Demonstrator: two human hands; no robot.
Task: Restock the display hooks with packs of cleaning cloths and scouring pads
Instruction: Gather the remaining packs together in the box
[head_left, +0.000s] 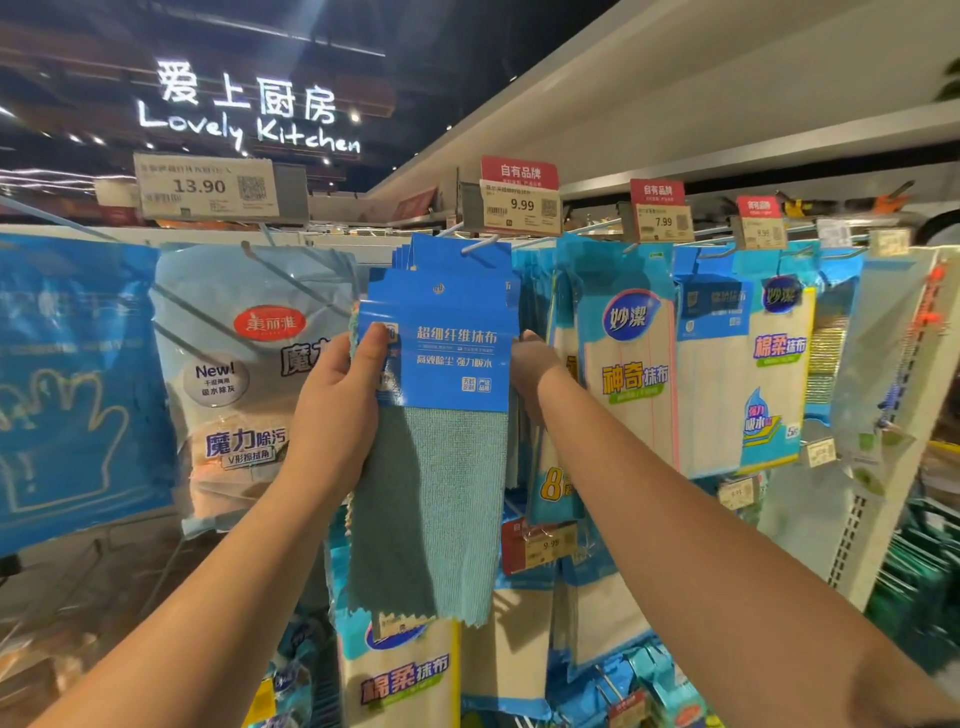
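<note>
A pack of teal microfibre cloths (441, 467) with a blue card header hangs in front of me. My left hand (337, 405) grips the pack's left edge, thumb on the card. At the pack's right edge is my right hand (530, 364), with its fingers hidden behind the card. The header's top sits at a white display hook (480, 244), where several identical blue headers hang behind it. Whether the front pack's hole is on the hook I cannot tell.
The neighbouring hooks carry a sponge pack (244, 374) on the left and white cloth packs (631, 364) and scouring pads (826, 364) on the right. Price tags (521, 205) stand above the hooks. More cloth packs (405, 675) hang on the row below. A white shelf upright (883, 467) stands at the right.
</note>
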